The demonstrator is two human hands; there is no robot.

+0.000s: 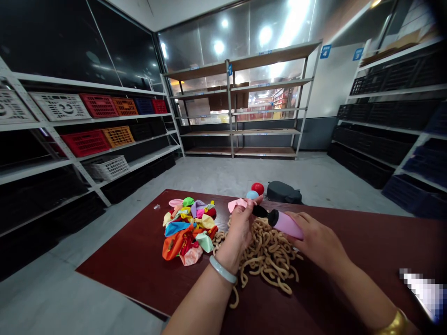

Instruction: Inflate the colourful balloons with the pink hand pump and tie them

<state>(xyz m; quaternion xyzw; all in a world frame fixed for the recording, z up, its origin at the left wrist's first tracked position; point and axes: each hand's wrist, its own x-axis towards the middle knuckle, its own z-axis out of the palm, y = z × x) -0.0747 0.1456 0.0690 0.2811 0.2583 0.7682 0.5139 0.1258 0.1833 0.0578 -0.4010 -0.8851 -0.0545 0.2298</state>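
Observation:
My left hand (241,224) is closed on a limp pink balloon (236,204) above the middle of the table. In my right hand (316,238) is a pink balloon pump (289,225) with a black collar. A dark oval piece (259,211) lies between the pump's black end and my left fingers; whether it joins the pump I cannot tell. Under both hands spreads a heap of tan, curled, cord-like pieces (267,256). Left of it lies a pile of flat, many-coloured balloons (188,228). Just beyond my left hand are a light blue round object (252,195) and a red one (257,188).
A dark grey case (283,191) rests at the far edge of the dark red table (132,251). Shelves with coloured crates (99,106) line the left side. Metal racks (230,121) stand at the back, and dark bins (377,149) fill the right shelves.

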